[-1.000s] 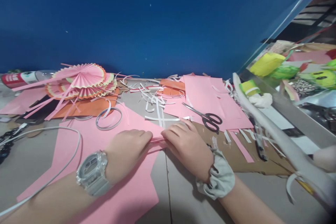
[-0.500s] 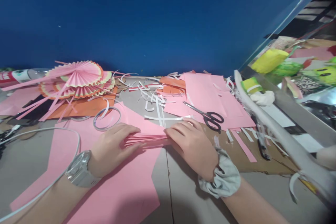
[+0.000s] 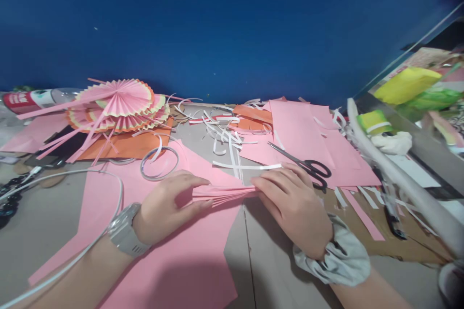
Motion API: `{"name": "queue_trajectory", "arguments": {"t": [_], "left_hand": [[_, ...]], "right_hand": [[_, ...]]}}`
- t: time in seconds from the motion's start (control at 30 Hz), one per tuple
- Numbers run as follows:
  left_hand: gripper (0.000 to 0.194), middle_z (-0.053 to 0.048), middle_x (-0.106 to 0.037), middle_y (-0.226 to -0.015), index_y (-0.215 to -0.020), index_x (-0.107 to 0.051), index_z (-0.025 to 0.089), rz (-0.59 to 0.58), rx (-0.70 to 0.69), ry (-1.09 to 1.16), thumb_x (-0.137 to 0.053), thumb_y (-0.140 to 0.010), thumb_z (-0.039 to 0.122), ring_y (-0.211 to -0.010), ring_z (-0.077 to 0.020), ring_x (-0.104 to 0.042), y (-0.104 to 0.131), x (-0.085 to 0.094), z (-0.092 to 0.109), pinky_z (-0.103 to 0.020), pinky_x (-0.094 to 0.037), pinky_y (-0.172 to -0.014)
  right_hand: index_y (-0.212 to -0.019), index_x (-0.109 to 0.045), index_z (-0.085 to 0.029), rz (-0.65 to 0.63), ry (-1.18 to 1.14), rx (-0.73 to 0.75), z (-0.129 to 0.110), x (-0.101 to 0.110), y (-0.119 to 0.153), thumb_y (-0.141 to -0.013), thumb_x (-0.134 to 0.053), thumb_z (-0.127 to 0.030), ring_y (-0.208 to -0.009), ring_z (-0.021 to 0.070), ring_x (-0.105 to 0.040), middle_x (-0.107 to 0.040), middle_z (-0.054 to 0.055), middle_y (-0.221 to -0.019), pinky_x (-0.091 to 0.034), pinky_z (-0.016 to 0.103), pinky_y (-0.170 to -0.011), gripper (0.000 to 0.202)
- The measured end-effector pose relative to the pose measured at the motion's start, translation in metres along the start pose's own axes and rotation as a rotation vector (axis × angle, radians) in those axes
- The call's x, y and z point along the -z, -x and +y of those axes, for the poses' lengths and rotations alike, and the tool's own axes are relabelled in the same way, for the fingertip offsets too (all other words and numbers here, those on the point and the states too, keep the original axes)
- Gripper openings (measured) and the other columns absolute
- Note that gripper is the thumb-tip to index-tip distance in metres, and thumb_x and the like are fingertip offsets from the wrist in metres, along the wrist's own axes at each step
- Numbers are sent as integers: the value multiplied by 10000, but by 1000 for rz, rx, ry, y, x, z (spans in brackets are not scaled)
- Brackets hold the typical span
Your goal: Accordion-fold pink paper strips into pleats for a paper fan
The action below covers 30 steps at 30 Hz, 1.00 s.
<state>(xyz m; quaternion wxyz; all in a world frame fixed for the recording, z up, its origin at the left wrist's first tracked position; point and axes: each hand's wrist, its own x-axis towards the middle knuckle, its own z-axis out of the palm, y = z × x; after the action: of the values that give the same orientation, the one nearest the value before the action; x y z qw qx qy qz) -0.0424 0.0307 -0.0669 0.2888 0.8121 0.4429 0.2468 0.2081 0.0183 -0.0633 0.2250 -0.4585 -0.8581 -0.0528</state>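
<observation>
A pleated strip of pink paper [image 3: 228, 193] is stretched between my two hands, its folds stacked close and fanning slightly toward the left. My left hand [image 3: 174, 203] pinches the left end, thumb below and fingers above. At the right end, my right hand [image 3: 290, 198] presses the folds together with its fingers, and the thumb is partly hidden. Beneath lies a large pink sheet [image 3: 181, 260]. Black-handled scissors [image 3: 304, 164] rest just beyond my right hand. A roll of tape [image 3: 143, 166] sits beyond my left hand.
Pink and orange paper rosettes [image 3: 119, 101] are piled at the back left, near a bottle [image 3: 31, 99]. White paper scraps [image 3: 221, 130] lie in the middle. More pink sheets [image 3: 300, 130] are at the right, before a cutter [image 3: 393, 222]. A white cable [image 3: 121, 188] crosses my left forearm.
The view has shifted, so everything appears further right. Both hands keep hold of the pleated paper; its left end is spread a little more between my left thumb and fingers.
</observation>
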Motion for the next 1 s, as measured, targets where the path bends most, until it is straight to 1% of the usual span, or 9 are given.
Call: {"name": "queue_trajectory", "arguments": {"t": [0.2, 0.43, 0.57, 0.67, 0.73, 0.8, 0.83, 0.93, 1.0], "left_hand": [[252, -63, -653, -966, -1026, -584, 180, 93, -96, 2, -601, -791, 272, -900, -180, -567, 2, -4, -5, -319, -443, -817], [272, -66, -649, -971, -1056, -584, 199, 100, -170, 90, -602, -785, 217, -910, -190, -577, 1, -3, -5, -322, -453, -816], [333, -90, -616, -1051, -1147, -529, 196, 40, -199, 220, -518, -825, 282, -966, -214, -560, 5, 1, -9, -340, -433, -847], [516, -117, -550, -1171, -1241, -446, 192, 26, -277, 356, -555, -779, 394, -1051, -260, -518, 7, 3, -11, -369, -401, -905], [566, -120, -546, -1165, -1234, -447, 187, 19, -264, 383, -623, -728, 372, -1028, -271, -526, 8, 2, -10, -368, -410, -892], [491, -108, -573, -1105, -1204, -473, 181, 14, -209, 395, -611, -748, 301, -958, -247, -553, 8, 2, -7, -341, -435, -841], [438, -99, -583, -1083, -1195, -483, 183, 12, -180, 412, -578, -777, 274, -932, -230, -560, 9, 1, -5, -322, -440, -821], [327, -58, -598, -1064, -1178, -503, 213, 0, -90, 520, -481, -853, 237, -934, -191, -558, 9, 0, -1, -272, -431, -814], [263, -38, -617, -1007, -1120, -541, 206, -26, 15, 599, -457, -871, 230, -917, -174, -561, 7, -1, 1, -249, -429, -797]], "right_hand": [[-922, -600, -180, 0, 2, 13, 1, -1, 0, -867, -464, -166, -829, 186, -529, -625, 37, -825, -309, 400, -901, 147], [-932, -596, -182, 12, -1, 16, 2, -2, 1, -865, -465, -162, -829, 186, -536, -629, 34, -832, -308, 401, -906, 148], [-932, -590, -188, -3, -51, 1, 1, -2, 2, -866, -465, -161, -839, 192, -539, -635, 34, -844, -296, 405, -912, 144], [-961, -571, -204, -34, -231, -78, -1, 5, -1, -880, -462, -208, -866, 186, -539, -636, 28, -896, -328, 355, -864, 136], [-975, -557, -225, -164, -432, -179, -3, 13, -4, -897, -440, -263, -861, 166, -541, -624, 12, -915, -366, 293, -790, 146], [-911, -555, -230, -443, -618, -288, -5, 22, -9, -921, -376, -319, -753, 137, -537, -596, -12, -817, -382, 247, -676, 201], [-858, -548, -223, -540, -674, -323, -5, 25, -10, -919, -365, -358, -687, 127, -515, -562, -24, -744, -371, 237, -625, 236], [-698, -457, -197, -666, -812, -413, -5, 26, -12, -878, -405, -444, -579, 101, -401, -402, -49, -634, -321, 215, -533, 311], [-648, -389, -194, -735, -898, -465, -5, 23, -11, -851, -438, -467, -552, 91, -336, -310, -57, -618, -296, 206, -503, 343]]}}
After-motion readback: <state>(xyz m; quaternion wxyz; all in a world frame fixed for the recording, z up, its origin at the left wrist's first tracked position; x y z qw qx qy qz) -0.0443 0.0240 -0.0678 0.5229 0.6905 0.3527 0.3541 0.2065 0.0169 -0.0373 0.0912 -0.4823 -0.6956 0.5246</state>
